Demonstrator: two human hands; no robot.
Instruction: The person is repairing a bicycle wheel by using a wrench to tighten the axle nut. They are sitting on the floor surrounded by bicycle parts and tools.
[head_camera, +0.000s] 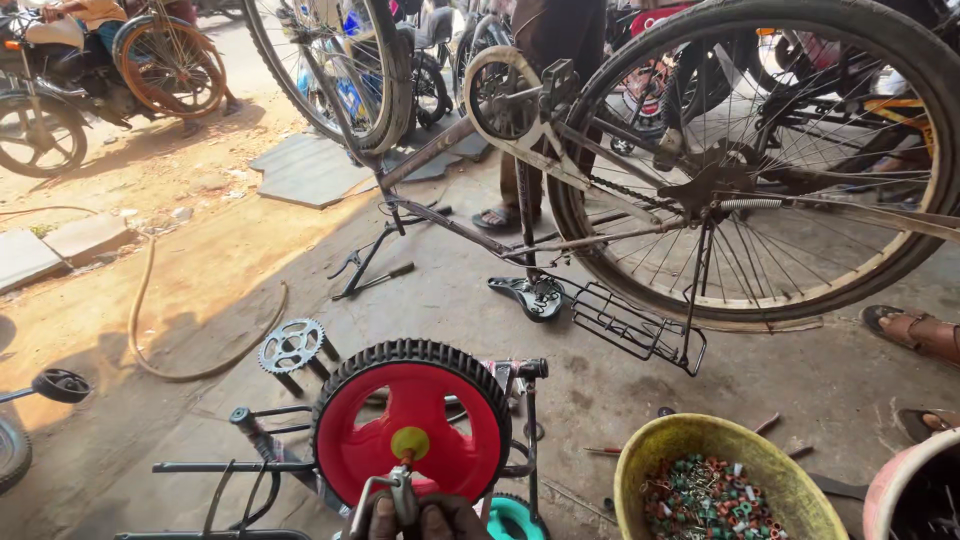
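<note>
Fingertips (440, 517) at bottom edge, bunched tight around a small metal fitting (400, 492). Only knuckles show; can't tell which hand (425, 520) it is, or whether both are there. Pinch grip on the fitting, not spread.

Fitting touches the axle at the yellow hub (410, 442) of a small red wheel (412, 425) with a black knobby tyre. Wheel stands upright, facing camera, just above the fingers, mounted on a small inverted kids' bike frame (250, 466) of black tubes.

Teal wheel (515, 520) just right of the fingers, partly cut off by the frame edge.

Yellow bowl (640, 465) to the right on the concrete, full of small mixed nuts and caps, green/red/silver. Pink tub (890, 480) at far right edge.

Chainring (291, 346) lies on the ground up-left of the red wheel. Loose hose (150, 330) curves on the dirt beyond it.

Behind: full-size bike (700, 190) upside down, resting on saddle (528, 295) and rear rack (630, 325), rear wheel up. Another person's sandalled foot (915, 330) at right, another one's behind the bike. Motorbike (60, 80) top-left, well apart.
</note>
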